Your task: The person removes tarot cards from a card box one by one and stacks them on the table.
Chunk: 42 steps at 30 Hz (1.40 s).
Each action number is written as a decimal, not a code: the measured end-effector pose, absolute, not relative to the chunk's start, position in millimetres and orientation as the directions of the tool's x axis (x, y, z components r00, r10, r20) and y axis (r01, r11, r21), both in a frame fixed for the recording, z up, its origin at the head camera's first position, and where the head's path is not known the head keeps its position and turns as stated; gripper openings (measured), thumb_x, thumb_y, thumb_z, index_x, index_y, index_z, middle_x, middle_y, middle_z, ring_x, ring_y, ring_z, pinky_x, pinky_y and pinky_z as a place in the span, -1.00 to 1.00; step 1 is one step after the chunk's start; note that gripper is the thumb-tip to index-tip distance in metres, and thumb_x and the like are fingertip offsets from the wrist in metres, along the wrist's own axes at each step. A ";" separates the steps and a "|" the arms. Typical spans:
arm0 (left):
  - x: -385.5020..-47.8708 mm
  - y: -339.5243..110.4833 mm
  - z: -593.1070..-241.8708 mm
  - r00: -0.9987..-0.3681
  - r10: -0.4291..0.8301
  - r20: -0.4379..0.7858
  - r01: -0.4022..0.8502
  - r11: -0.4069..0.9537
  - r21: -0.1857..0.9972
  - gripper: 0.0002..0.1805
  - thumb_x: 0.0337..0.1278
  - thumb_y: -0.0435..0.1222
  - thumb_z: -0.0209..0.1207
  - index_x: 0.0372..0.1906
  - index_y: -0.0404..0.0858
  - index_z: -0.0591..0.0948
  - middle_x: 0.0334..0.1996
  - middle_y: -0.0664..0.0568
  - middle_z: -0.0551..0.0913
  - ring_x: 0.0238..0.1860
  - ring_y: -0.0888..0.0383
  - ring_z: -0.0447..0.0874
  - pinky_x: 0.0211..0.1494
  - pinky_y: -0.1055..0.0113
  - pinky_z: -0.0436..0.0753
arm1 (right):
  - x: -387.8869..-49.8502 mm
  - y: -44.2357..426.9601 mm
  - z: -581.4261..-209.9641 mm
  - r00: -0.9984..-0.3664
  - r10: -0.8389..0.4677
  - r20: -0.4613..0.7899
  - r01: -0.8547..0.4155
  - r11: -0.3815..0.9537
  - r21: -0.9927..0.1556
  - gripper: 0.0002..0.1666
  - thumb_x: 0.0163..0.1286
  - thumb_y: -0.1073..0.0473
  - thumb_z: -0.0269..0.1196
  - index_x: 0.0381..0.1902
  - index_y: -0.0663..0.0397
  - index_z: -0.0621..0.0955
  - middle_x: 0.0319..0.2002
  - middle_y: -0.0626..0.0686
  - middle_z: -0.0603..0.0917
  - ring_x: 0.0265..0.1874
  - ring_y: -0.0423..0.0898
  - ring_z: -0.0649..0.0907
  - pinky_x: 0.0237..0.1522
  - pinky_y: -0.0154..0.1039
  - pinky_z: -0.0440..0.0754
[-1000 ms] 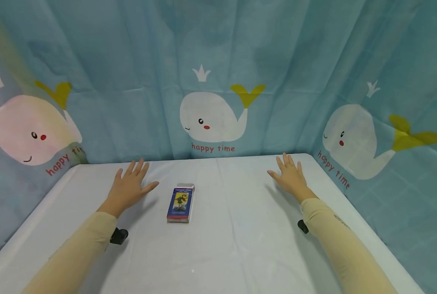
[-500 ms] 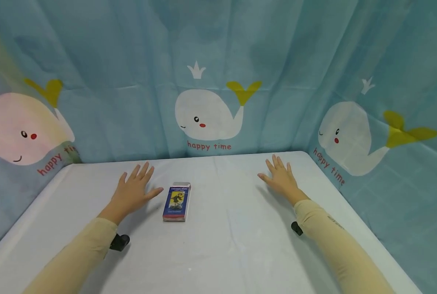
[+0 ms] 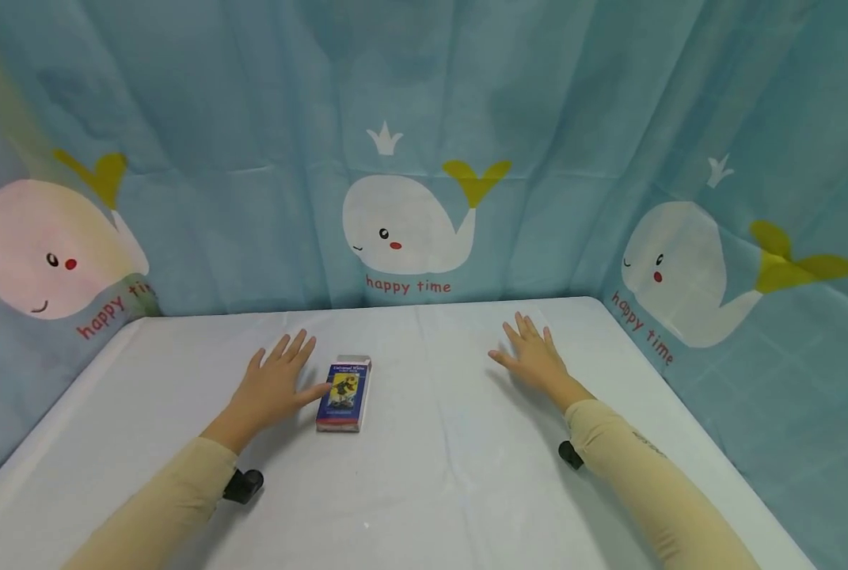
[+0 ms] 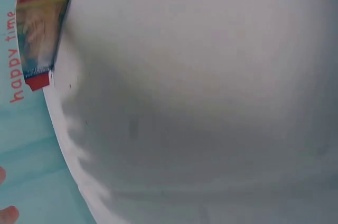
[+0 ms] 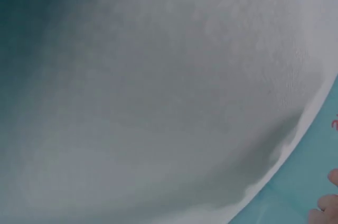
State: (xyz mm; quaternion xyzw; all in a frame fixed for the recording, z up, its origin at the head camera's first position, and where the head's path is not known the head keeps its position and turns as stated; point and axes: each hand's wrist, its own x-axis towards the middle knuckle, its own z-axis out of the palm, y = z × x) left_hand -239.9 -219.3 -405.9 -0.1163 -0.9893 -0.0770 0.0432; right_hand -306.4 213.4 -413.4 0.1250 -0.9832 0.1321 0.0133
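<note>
A blue tarot card box (image 3: 343, 396) with a yellow picture on its front lies on the white table, left of the middle. Its far-end flap stands open in the head view. The left wrist view shows the box (image 4: 41, 23) at the upper left. My left hand (image 3: 272, 388) hovers just left of the box, fingers spread, and its thumb overlaps the box's left edge; whether it touches, I cannot tell. Well to the right, my right hand (image 3: 535, 360) is held over the table with fingers spread, holding nothing. Only fingertips show in each wrist view.
A white cloth covers the table (image 3: 409, 491). Behind it and along both sides hangs a blue curtain (image 3: 267, 237) printed with whales. A small black wrist camera (image 3: 243, 485) sits under the left sleeve, and another camera (image 3: 570, 454) under the right.
My left hand has moved right and slightly nearer, so its thumb now overlaps the box. My right hand has shifted left and a little nearer. The head view has swayed slightly.
</note>
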 end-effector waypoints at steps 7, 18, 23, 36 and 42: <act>-235.1 -207.3 -407.9 -0.967 0.230 0.108 0.247 0.952 0.182 0.05 0.17 0.24 0.15 0.55 -0.33 0.12 0.56 -0.30 0.04 0.54 -0.34 -0.02 0.45 -0.39 -0.05 | -303.9 215.0 -412.8 -0.967 -0.244 0.075 -0.255 0.925 -0.280 -0.05 0.46 -0.33 0.03 0.54 0.18 0.17 0.59 0.29 -0.05 0.58 0.23 -0.05 0.51 0.28 -0.20; -225.6 -191.6 -412.7 -0.973 0.216 0.080 0.230 0.929 0.290 0.07 0.15 0.23 0.19 0.53 -0.38 0.13 0.54 -0.35 0.07 0.51 -0.37 0.03 0.43 -0.40 0.04 | -292.9 216.9 -413.1 -0.965 -0.249 0.079 -0.260 0.901 -0.347 -0.05 0.44 -0.29 0.09 0.54 0.19 0.18 0.58 0.29 -0.05 0.58 0.24 -0.05 0.51 0.28 -0.19; -222.4 -186.5 -419.8 -0.979 0.194 0.058 0.202 0.901 0.384 0.13 0.09 0.21 0.25 0.54 -0.42 0.08 0.52 -0.41 0.07 0.48 -0.41 0.10 0.38 -0.38 0.18 | -286.7 213.7 -411.8 -0.964 -0.260 0.065 -0.264 0.878 -0.399 -0.04 0.42 -0.29 0.12 0.54 0.17 0.18 0.59 0.27 -0.06 0.59 0.23 -0.06 0.52 0.26 -0.22; -217.0 -178.7 -421.0 -0.986 0.159 -0.050 0.093 0.771 0.630 0.28 0.02 0.11 0.38 0.56 -0.45 -0.12 0.51 -0.45 0.06 0.45 -0.38 0.19 0.42 -0.25 0.24 | -278.0 203.4 -402.6 -0.953 -0.291 0.083 -0.295 0.831 -0.471 -0.05 0.43 -0.26 0.14 0.54 0.20 0.18 0.59 0.29 -0.07 0.58 0.25 -0.05 0.51 0.27 -0.22; -214.8 -174.9 -423.0 -0.988 0.110 -0.109 0.012 0.758 0.652 0.29 -0.02 0.14 0.39 0.59 -0.35 -0.11 0.46 -0.45 0.18 0.36 -0.34 0.32 0.35 -0.27 0.34 | -273.0 202.6 -401.2 -0.962 -0.274 0.019 -0.232 0.772 -0.591 -0.03 0.44 -0.29 0.11 0.57 0.14 0.12 0.60 0.25 -0.16 0.58 0.26 -0.13 0.51 0.26 -0.27</act>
